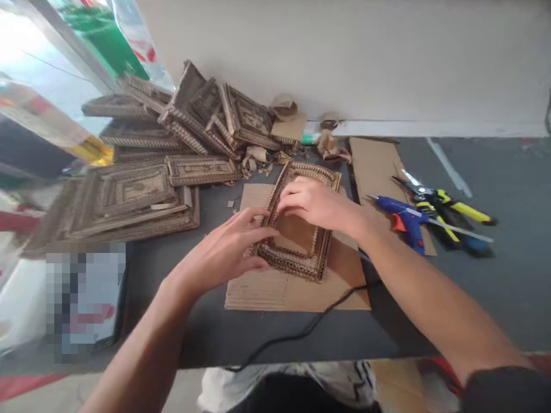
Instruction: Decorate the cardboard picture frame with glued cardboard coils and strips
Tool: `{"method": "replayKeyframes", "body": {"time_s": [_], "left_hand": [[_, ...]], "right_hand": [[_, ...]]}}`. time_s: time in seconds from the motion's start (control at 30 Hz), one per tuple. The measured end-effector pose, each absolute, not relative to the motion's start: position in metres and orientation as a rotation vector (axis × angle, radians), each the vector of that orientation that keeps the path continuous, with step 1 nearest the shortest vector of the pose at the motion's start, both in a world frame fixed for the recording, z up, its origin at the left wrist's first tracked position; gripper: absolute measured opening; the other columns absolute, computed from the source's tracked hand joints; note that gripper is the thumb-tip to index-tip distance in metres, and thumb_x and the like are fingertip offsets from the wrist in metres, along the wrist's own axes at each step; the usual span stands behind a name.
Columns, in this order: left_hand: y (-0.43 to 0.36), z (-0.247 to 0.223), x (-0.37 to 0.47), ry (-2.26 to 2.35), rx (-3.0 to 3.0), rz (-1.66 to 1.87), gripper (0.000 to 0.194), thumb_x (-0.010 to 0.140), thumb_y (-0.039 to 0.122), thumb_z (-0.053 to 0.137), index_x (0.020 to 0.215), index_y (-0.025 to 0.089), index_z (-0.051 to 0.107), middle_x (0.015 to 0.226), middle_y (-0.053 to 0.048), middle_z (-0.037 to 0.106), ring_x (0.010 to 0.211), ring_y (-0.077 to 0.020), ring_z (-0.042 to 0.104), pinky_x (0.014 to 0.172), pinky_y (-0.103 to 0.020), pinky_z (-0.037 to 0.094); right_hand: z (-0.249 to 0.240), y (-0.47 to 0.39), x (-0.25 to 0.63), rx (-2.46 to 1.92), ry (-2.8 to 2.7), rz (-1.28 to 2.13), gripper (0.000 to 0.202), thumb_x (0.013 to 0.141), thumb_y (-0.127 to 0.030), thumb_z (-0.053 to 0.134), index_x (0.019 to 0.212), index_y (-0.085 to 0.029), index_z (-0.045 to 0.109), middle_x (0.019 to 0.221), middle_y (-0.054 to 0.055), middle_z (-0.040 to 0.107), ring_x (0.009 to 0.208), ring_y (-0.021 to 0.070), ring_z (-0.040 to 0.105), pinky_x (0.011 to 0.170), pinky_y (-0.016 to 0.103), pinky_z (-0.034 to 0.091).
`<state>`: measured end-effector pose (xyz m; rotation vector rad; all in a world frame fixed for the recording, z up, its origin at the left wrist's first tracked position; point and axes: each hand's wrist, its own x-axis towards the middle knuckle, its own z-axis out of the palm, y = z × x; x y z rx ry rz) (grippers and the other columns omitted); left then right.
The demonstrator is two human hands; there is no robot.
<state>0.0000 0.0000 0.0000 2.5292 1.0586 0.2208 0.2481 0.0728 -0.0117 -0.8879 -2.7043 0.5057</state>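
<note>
A rectangular cardboard frame (295,263) with ridged, corrugated borders lies tilted on a flat cardboard sheet (258,291). My left hand (228,246) grips its left edge, with the index finger reaching over the border and the thumb lower down. Over the upper left part of the frame, my right hand (316,202) has its fingers curled together against the inner corrugated border. Whatever those fingertips pinch is hidden. The frame's middle is a plain brown panel, partly covered by my right hand.
Similar cardboard pieces (138,192) are piled at the left and back. A blue glue gun (407,221) and yellow-black cutting tools (465,211) lie at right, near a cardboard strip (372,163). A black cable (297,334) crosses the front. Torn scraps (331,146) sit by the wall.
</note>
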Motion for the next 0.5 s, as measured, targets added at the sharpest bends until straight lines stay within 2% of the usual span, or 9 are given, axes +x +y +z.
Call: {"method": "replayKeyframes", "body": {"time_s": [0.1,0.27,0.5], "left_hand": [[0.004,-0.002,0.004,1.011,2.532,0.209,0.039,0.088,0.032,0.074,0.126,0.032,0.065,0.150,-0.006,0.041,0.125,-0.0280,0.055,0.101,-0.047,0.053],[0.007,-0.003,0.007,1.007,2.496,0.187,0.032,0.087,0.034,0.074,0.117,0.027,0.068,0.150,-0.007,0.041,0.123,-0.0286,0.056,0.101,-0.048,0.053],[0.007,-0.002,0.009,0.980,2.476,0.190,0.025,0.088,0.032,0.073,0.111,0.023,0.068,0.146,-0.009,0.041,0.125,-0.0287,0.053,0.105,-0.048,0.050]], "right_hand": [[-0.018,0.074,0.247,-0.855,-2.674,0.478,0.017,0.096,-0.015,0.061,0.104,-0.020,0.076,0.106,0.008,0.072,0.100,0.0230,0.058,0.085,0.038,0.044],[-0.026,0.078,0.244,-0.812,-2.666,0.486,0.017,0.097,-0.014,0.060,0.091,-0.018,0.075,0.096,0.007,0.071,0.091,0.0210,0.056,0.079,0.036,0.041],[-0.028,0.077,0.242,-0.771,-2.648,0.557,0.017,0.095,-0.008,0.060,0.088,-0.017,0.074,0.090,0.005,0.070,0.088,0.0195,0.053,0.077,0.034,0.041]]}}
